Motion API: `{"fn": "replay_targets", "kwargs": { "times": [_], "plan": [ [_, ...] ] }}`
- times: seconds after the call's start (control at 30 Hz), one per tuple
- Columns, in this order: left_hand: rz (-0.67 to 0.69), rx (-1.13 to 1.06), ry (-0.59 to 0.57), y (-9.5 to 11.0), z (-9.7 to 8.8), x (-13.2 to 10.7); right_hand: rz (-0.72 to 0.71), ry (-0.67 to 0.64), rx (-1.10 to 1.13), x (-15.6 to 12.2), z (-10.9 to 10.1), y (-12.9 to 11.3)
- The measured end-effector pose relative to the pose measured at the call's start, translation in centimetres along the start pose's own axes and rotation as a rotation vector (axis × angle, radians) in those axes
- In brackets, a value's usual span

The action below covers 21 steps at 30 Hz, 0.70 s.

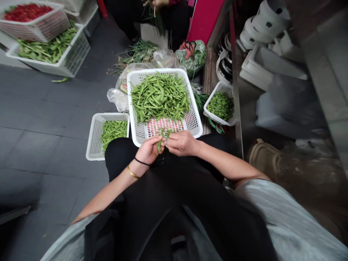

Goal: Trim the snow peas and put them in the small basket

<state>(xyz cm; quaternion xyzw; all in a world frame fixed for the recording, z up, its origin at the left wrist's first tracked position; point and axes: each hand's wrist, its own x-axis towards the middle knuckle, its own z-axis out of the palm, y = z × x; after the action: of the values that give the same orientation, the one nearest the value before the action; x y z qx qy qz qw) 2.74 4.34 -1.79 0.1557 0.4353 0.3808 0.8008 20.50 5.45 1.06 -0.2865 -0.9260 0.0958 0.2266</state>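
My left hand (149, 149) is closed around a green pea pod (159, 145), just above my lap. Pressed up against it, my right hand (182, 143) pinches at the pod's end; a small greyish spot at its fingertips is too small to make out. Both hands are at the near rim of a large white basket (197, 125), which holds a heap of pea pods (160, 96). Small green trimmings (165, 131) lie in the basket's near end. On the left, by my knee, a smaller white basket (94, 139) holds more pods (115, 131).
Right of the large basket is a basket of green leaves (220, 106). Behind it are plastic bags (119, 99), green stalks (144, 50) and scissors (190, 47). Stacked baskets (73, 59) stand far left. A co-worker's hand (159, 3) shows at the top. A metal edge (237, 90) runs along the right.
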Motion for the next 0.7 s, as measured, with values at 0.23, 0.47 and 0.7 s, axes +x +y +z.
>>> {"fn": "replay_targets", "kwargs": {
  "times": [0.23,0.47,0.7],
  "plan": [
    [0.521,0.191,0.228,1.7,-1.3,-0.2,0.39,0.194,0.345,-0.7,-3.4,1.0],
    [0.642,0.361,0.192,1.3,-0.7,-0.8,0.369,-0.132,0.425,1.9,0.9,0.5],
    [0.374,0.486,-0.038,0.9,-1.0,-1.8,0.448,0.115,0.456,1.4,1.9,0.5]
  ]
}}
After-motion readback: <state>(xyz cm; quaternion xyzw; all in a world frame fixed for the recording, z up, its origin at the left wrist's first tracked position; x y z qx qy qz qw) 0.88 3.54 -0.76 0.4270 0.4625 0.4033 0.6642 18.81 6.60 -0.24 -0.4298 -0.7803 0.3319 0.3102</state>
